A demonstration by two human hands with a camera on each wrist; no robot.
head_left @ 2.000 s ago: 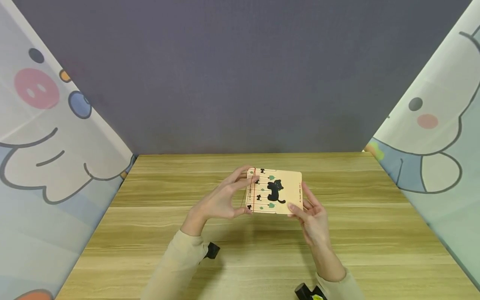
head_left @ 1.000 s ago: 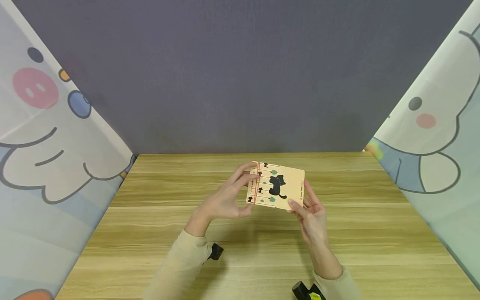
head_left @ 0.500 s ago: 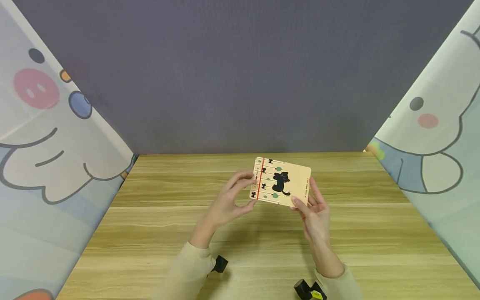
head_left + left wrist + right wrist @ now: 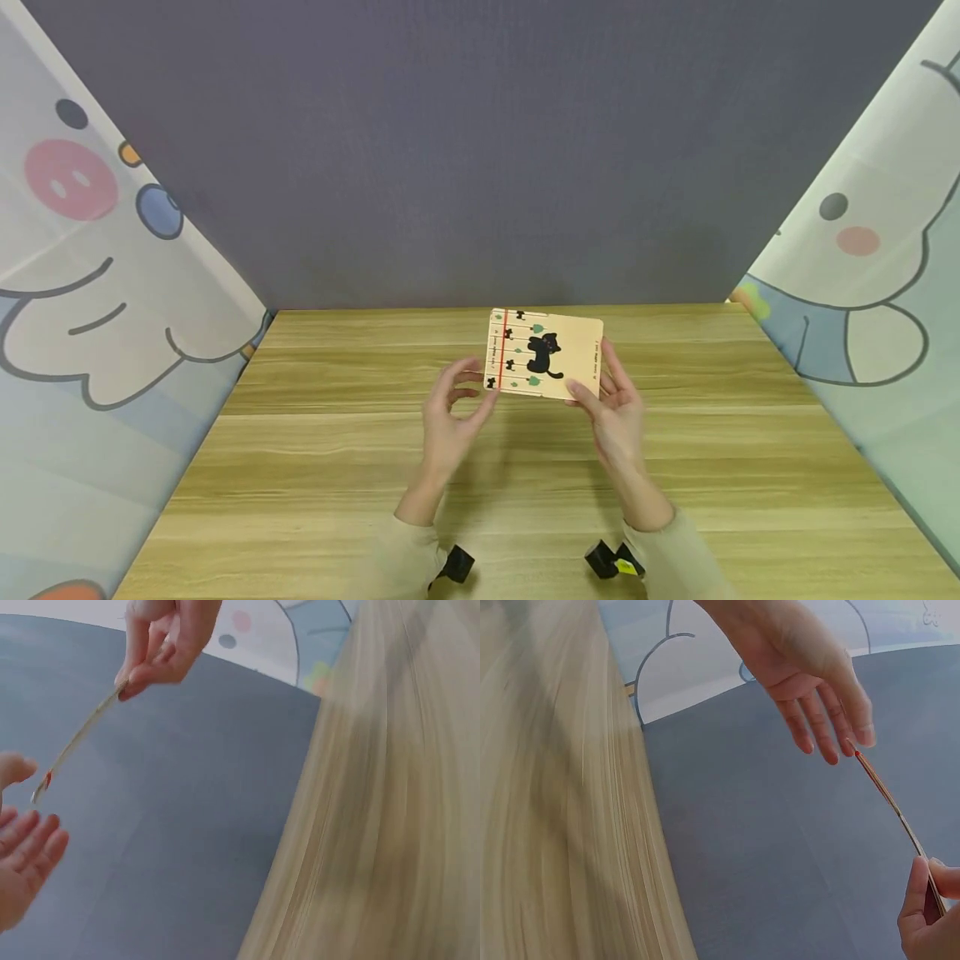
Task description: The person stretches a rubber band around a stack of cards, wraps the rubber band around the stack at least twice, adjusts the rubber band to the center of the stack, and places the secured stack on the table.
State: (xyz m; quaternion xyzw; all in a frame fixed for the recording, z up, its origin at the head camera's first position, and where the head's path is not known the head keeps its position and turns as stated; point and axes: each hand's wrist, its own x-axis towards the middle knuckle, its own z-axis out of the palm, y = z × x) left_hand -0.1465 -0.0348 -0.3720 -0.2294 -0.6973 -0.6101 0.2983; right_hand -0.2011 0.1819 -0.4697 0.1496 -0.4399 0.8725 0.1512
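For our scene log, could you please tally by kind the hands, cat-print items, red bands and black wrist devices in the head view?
Left hand and right hand: 2
Cat-print item: 1
Red band: 1
Left wrist device and right wrist device: 2
Total: 6

tiny print [image 4: 597, 359], along 2 opposite edges of the cat card [image 4: 543, 354], too small to read
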